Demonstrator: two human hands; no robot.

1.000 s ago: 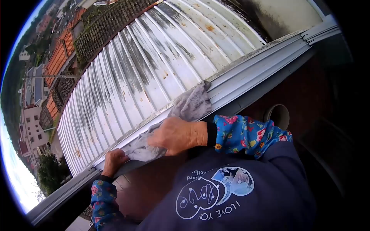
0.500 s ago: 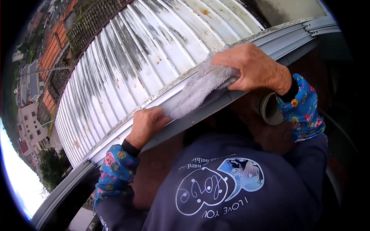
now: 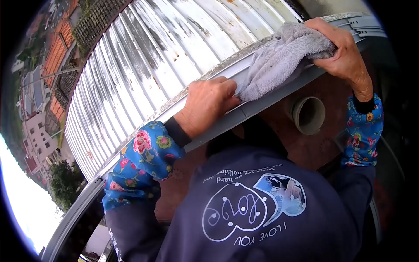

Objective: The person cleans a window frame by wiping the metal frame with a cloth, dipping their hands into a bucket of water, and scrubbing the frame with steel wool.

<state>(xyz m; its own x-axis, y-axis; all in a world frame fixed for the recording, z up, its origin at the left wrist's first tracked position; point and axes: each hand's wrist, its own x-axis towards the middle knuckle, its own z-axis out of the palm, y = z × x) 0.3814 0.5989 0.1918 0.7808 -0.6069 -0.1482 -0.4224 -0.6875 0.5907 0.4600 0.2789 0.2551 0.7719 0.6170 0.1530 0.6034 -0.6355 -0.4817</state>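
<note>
- Two bare hands work along one grey metal window track (image 3: 369,26), with a single grey terry cloth (image 3: 283,59) stretched between them.
- The cloth lies draped along the track, slanting from its lower left end at the left hand up to its bunched right end under the right hand; its upper edge reaches the pale, rough ledge (image 3: 209,73) just beyond.
- The left hand (image 3: 207,102) is clenched, knuckles up, its curled fingers and thumb closed on the cloth's left corner at the track.
- The right hand (image 3: 342,50) grasps the other end, fingers over the top and thumb side below, near the jointed far end of the track.
- Both forearms wear blue floral sleeves (image 3: 144,148) with dark elastic cuffs at the wrists, over a dark sweatshirt (image 3: 183,236) whose printed "I LOVE YOU" appears upside down.
- Beyond the ledge spreads a ribbed sheet-metal roof (image 3: 183,48), white with dark streaks and a few rusty spots.
- On the near side, below the right half of the cloth, a round, pale, open-topped container (image 3: 321,118) stands on a reddish floor (image 3: 321,150), well apart from both hands; its inside is too dark to read.
- Farther off at the left are an orange tiled roof (image 3: 56,52), a pale multi-storey building (image 3: 40,135) and a leafy green tree (image 3: 65,183).
</note>
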